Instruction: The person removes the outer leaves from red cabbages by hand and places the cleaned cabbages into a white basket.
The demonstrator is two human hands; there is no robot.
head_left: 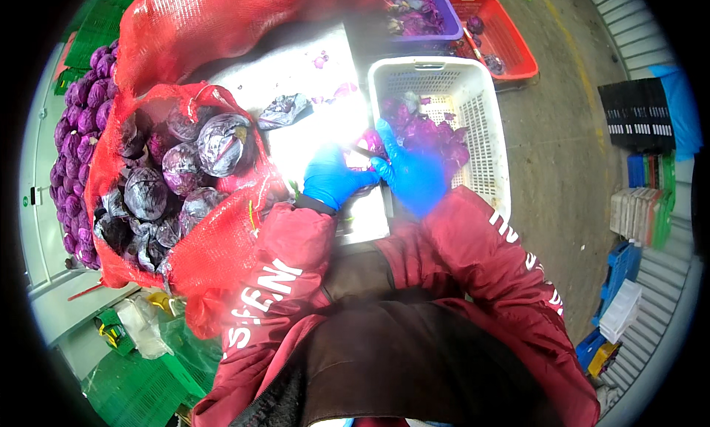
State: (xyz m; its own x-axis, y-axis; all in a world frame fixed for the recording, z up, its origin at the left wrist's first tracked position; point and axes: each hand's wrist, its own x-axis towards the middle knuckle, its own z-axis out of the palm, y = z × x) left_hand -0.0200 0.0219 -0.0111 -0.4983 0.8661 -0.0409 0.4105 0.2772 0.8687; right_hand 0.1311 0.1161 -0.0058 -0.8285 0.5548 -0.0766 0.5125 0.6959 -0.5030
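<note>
Both hands wear blue gloves and meet over the bright white work surface. My left hand curls against a small purple cabbage, which is mostly hidden by the gloves and glare. My right hand is slightly blurred, its index finger pointing away from me along the cabbage. Between its thumb and index finger sits a narrow dark knife, lying across the cabbage. A loose dark outer leaf rests on the surface beyond my left hand.
At left, a red mesh sack gapes around several cabbages. Trimmed purple cabbages are stacked behind it. A white basket of purple leaves stands right of my hands; purple and red crates lie beyond.
</note>
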